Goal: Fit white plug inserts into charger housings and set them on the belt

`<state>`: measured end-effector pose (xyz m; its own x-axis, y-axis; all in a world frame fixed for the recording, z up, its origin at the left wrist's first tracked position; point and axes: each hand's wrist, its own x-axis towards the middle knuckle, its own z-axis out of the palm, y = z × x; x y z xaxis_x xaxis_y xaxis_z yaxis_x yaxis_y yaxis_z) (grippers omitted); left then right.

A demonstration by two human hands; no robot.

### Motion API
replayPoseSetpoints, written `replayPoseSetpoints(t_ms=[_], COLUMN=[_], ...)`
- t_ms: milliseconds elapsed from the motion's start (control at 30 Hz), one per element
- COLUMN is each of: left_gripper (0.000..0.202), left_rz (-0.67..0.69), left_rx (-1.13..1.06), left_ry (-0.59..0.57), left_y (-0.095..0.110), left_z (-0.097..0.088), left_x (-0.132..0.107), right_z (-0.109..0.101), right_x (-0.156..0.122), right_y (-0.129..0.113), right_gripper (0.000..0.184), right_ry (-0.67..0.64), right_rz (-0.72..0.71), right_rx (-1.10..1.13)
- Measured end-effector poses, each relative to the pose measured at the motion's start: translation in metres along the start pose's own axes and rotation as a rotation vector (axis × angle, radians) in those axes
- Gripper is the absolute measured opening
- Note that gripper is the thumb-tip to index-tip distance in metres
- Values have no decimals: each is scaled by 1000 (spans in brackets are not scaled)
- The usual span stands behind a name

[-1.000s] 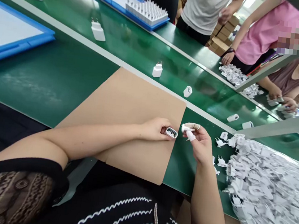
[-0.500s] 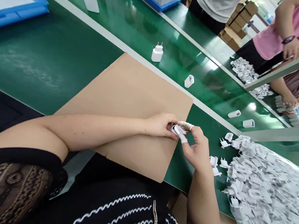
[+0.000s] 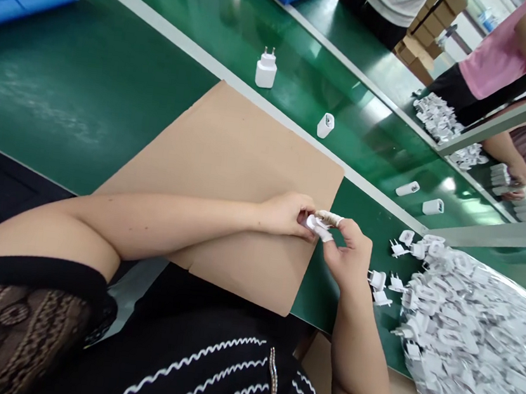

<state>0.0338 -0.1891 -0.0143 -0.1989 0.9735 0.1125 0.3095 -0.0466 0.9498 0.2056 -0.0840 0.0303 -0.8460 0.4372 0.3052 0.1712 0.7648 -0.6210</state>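
Note:
My left hand (image 3: 287, 215) is closed around a small white charger housing (image 3: 310, 221) above the right part of a brown cardboard sheet (image 3: 230, 148). From the right, my right hand (image 3: 349, 252) pinches a white piece at the housing's end; its thumb and forefinger are wrapped in pale tape. My fingers hide most of both parts, so I cannot tell whether they are joined. Just right of this hand, several white plug caps with metal pins (image 3: 382, 288) lie loose on the green table (image 3: 31, 92).
A plastic bag heaped with white plug parts (image 3: 467, 331) lies at the right. Along the green conveyor belt stand a white charger (image 3: 265, 73) and open housings (image 3: 325, 126). A blue tray (image 3: 27, 8) is at far left. A slanting metal bar (image 3: 502, 234) and co-workers are beyond.
The pieces in my two hands are closer together, and the white piece has turned in my right fingers. The chargers on the belt appear shifted up and left, with the view slightly moved.

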Motion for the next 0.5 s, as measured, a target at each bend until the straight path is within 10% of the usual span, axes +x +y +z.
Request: replayPoseSetpoints(t_ms=[500], left_gripper=[31], left_rz=[16], left_rx=[48], left_ry=[-1], left_y=[-1], left_z=[0], left_x=[0], right_z=[2], right_x=[-2], right_y=[-5], right_gripper=[31], right_ry=[7], right_rz=[-84], right_rx=[-253])
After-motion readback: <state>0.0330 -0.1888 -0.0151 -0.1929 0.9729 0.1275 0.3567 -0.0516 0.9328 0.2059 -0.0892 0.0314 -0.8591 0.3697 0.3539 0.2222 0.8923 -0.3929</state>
